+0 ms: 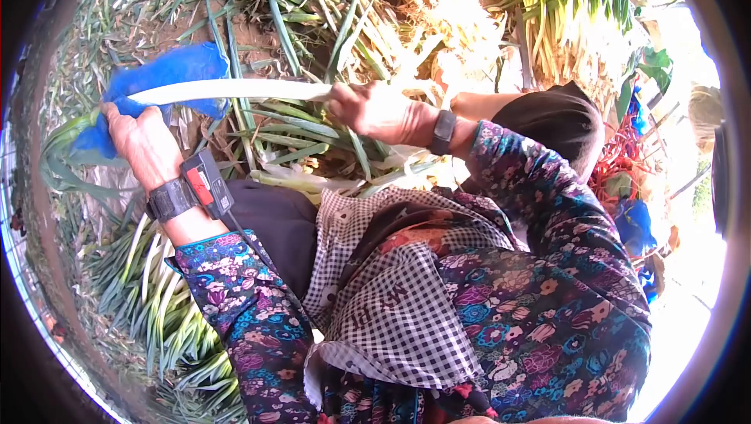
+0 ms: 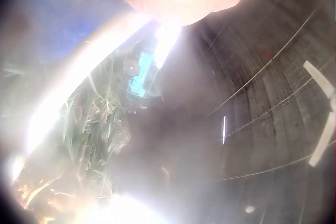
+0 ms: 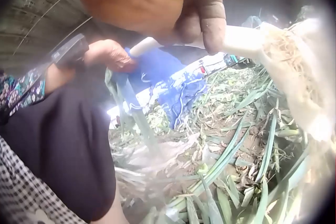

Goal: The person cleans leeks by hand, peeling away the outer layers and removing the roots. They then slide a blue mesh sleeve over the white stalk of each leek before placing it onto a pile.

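A long green onion (image 1: 242, 89) stretches across both hands, its white stalk bowed slightly upward in the head view. My left hand (image 1: 141, 138) grips it near the leafy end through a crumpled blue cloth (image 1: 176, 68). Green leaves (image 1: 66, 146) hang down on the far side of that hand. Closer to the root end, my right hand (image 1: 375, 109) holds the white stalk with curled fingers. In the right wrist view, stringy roots (image 3: 291, 58) stick out beyond the fingers (image 3: 213, 32). Glare washes out much of the left wrist view, where the stalk (image 2: 79, 71) runs below the hand.
Loose leaves and trimmings (image 1: 141, 1) cover the ground. A bundle of green onions (image 1: 575, 17) lies at the back right, more green onions (image 1: 160, 291) at the lower left. Red strings (image 1: 622, 158) lie in a tangle at the right. My knee (image 1: 555, 123) is beside the right forearm.
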`<control>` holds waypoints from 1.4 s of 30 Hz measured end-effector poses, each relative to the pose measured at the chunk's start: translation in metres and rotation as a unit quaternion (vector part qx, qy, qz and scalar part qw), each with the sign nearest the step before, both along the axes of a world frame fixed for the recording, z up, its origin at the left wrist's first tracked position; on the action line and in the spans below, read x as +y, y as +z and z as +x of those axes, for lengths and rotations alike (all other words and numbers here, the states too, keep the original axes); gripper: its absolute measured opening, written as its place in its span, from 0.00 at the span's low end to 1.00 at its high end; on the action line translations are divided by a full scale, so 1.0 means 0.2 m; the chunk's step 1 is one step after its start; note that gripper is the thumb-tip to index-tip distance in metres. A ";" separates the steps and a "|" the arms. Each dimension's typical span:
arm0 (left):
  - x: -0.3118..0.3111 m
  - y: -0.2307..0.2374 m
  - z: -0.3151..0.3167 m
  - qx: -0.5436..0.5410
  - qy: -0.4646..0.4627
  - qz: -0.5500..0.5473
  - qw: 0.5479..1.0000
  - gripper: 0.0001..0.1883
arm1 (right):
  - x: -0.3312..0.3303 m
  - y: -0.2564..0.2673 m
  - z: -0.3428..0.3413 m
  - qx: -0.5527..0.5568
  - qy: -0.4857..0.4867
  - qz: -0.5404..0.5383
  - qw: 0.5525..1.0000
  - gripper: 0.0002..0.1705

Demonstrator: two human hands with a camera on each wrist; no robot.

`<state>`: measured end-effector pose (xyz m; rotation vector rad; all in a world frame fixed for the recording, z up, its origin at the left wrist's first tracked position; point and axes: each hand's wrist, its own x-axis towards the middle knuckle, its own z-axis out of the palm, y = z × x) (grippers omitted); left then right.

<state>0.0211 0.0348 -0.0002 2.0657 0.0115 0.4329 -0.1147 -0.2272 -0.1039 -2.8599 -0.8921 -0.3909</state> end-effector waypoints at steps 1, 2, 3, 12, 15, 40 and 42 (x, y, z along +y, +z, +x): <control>0.03 -0.03 0.03 0.003 -0.003 -0.024 1.000 0.30 | -0.08 -0.06 -0.04 0.062 -0.026 -0.044 0.997 0.09; 0.07 -0.05 0.06 0.005 -0.005 -0.050 0.999 0.29 | -0.18 -0.11 -0.07 0.123 -0.051 -0.089 0.987 0.08; 0.09 -0.05 0.11 0.017 0.027 -0.281 0.959 0.29 | -0.32 -0.24 -0.08 0.091 -0.064 -0.096 0.989 0.09; 0.04 0.00 0.00 0.004 0.024 0.042 0.999 0.31 | -0.48 -0.10 -0.04 0.119 -0.110 0.207 0.965 0.11; 0.05 -0.04 0.06 0.012 0.001 -0.051 0.999 0.30 | -0.31 0.03 0.05 0.141 -0.042 0.224 0.963 0.19; -0.13 -0.07 0.00 0.033 -0.030 -0.621 0.782 0.25 | 0.27 0.17 0.00 0.499 0.075 0.363 0.783 0.28; -0.15 -0.04 -0.04 -0.019 -0.024 -0.647 0.762 0.26 | 0.32 0.08 -0.02 0.345 0.069 0.355 0.866 0.14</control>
